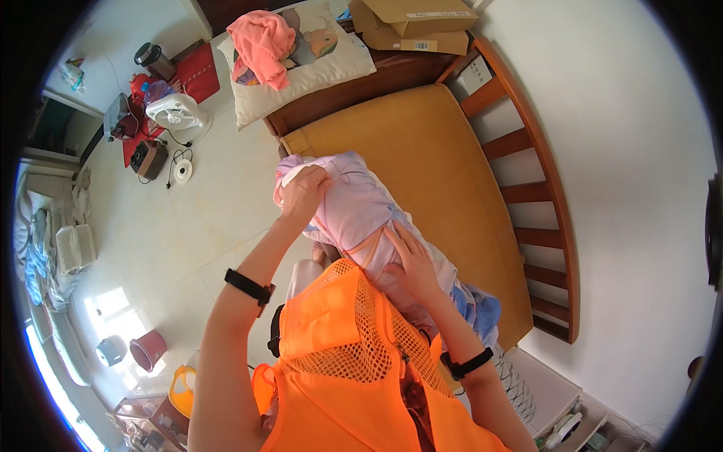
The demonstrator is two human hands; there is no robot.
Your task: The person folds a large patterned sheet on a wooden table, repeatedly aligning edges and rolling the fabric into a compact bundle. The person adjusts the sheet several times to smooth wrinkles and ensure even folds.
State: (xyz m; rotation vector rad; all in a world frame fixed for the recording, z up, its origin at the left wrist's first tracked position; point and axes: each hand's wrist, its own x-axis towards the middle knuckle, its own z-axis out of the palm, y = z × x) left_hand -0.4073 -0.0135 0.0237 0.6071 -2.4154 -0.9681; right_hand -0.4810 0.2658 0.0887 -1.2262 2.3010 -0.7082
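A folded quilt (361, 198) in pale pink, lilac and blue lies lengthwise across the near side of a wooden sofa's mustard-yellow seat cushion (446, 152). My left hand (306, 191) has its fingers curled on the quilt's far left end, by a fold of white fabric; its fingertips are partly hidden. Flat on the quilt's middle rests my right hand (413, 268), fingers apart and holding nothing. At the near right end, a blue part of the quilt (477, 311) bunches loosely.
A slatted wooden backrest (534, 192) borders the cushion on the right. Beyond the armrest sit a cream pillow (316, 73), a coral cloth (262, 45) and cardboard boxes (418, 25). On the left floor are a white fan (176, 111), cords and a maroon bucket (148, 350).
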